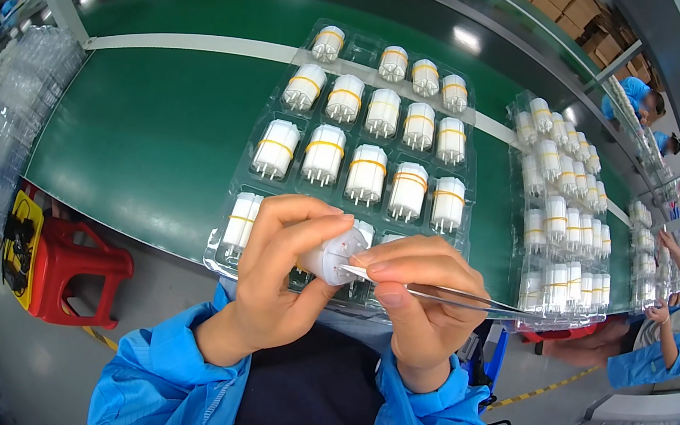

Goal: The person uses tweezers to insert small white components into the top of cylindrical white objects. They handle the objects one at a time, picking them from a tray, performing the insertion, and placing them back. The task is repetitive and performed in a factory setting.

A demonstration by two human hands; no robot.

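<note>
Left hand grips a white plug part; right hand works metal tweezers at it, above the clear tray's near edge on the green belt.

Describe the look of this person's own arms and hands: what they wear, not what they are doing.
Both the left hand and the right hand are bare, without gloves or rings. Each forearm is covered to the wrist by a loose bright blue sleeve of thin, slightly shiny work-coat fabric, gathered at the cuff.
</note>
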